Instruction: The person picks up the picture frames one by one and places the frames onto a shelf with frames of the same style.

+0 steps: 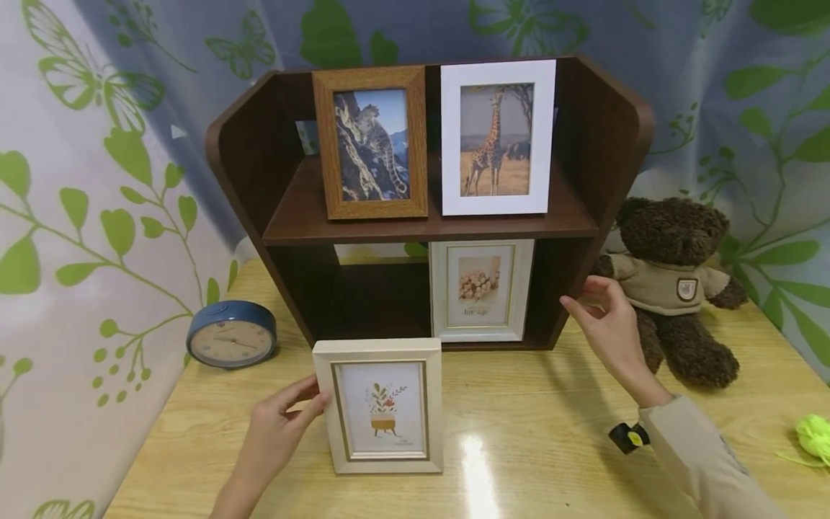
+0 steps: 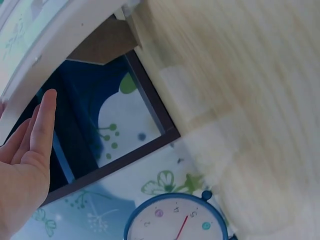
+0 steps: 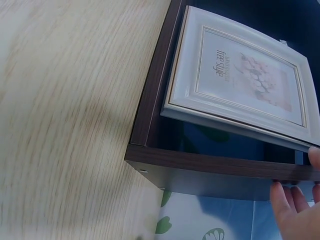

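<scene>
A cream picture frame [image 1: 323, 432] with a potted-plant print stands upright on the table, in front of the dark brown shelf [image 1: 363, 229]. My left hand [image 1: 279, 425] pinches its left edge, thumb on the front face. In the left wrist view the same frame [image 2: 75, 30] is seen partly from behind, with its brown stand [image 2: 107, 42] out. My right hand [image 1: 609, 328] holds the shelf's right side panel; in the right wrist view the thumb lies over the front edge and the fingers touch the outer face. Beside it, a white "free style" frame [image 1: 528, 288] stands in the lower compartment.
On the upper shelf stand a brown wooden frame [image 1: 376, 210] with a snow leopard and a white frame [image 1: 496, 205] with a giraffe. A blue clock [image 1: 232, 339] is at the left. A teddy bear [image 1: 674, 288], a small black item [image 1: 627, 437] and green yarn [image 1: 813, 436] are at the right.
</scene>
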A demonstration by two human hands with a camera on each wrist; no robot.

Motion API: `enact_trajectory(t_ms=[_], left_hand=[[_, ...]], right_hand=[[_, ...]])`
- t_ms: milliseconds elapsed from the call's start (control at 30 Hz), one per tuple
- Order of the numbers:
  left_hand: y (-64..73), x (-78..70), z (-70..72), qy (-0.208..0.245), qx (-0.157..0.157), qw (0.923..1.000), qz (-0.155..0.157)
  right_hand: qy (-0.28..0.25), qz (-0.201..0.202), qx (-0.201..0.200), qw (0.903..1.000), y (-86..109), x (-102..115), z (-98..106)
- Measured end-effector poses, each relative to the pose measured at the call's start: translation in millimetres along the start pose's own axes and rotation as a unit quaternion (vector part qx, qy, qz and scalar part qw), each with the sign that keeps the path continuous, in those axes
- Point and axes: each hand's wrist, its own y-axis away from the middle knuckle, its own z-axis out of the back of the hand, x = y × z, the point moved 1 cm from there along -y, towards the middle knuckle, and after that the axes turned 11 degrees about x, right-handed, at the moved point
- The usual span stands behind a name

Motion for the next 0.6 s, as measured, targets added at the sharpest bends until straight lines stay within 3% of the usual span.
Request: enact_trajectory(t_ms=[233,600], left_hand=[[5.3,-1.4,-7.4,0.033,0.012,0.999,0.027],[11.5,0.3,-8.1,0.045,0.025,0.9982,0.031]], right_hand=[[0.01,-0.018,-0.014,0.9997,-2.0,-0.7,-1.8],[0.008,-0.02,-0.025,0.9995,-4.2,0.7,-4.6]])
